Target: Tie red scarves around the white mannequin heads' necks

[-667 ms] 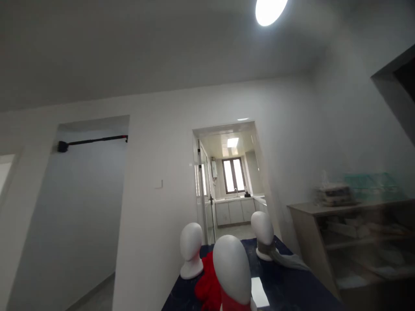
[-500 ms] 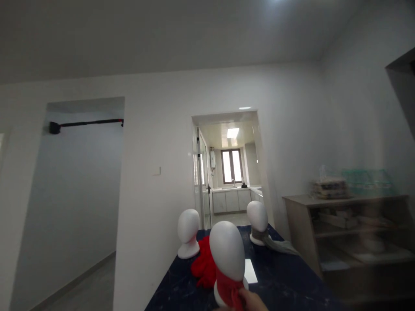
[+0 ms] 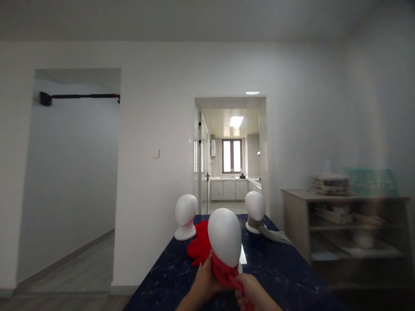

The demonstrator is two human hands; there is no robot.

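A white mannequin head (image 3: 224, 236) stands near me on the dark blue table (image 3: 279, 276), with a red scarf (image 3: 223, 273) wrapped around its neck. My left hand (image 3: 203, 278) presses on the scarf at the left of the neck. My right hand (image 3: 253, 290) grips the scarf's end at the lower right. More red cloth (image 3: 199, 244) lies bunched behind the head. Two other white heads stand at the table's far end: a bare one (image 3: 186, 215) on the left and one (image 3: 255, 211) with a grey scarf (image 3: 269, 233) trailing to the right.
A wooden shelf unit (image 3: 343, 224) with stacked items stands at the right of the table. An open doorway (image 3: 231, 155) ahead leads to a kitchen. Another opening (image 3: 74, 172) with a black bar across its top is at the left, over a wooden floor.
The view has tilted down from the ceiling toward the table. Both my hands have come into view at the red scarf on the near head.
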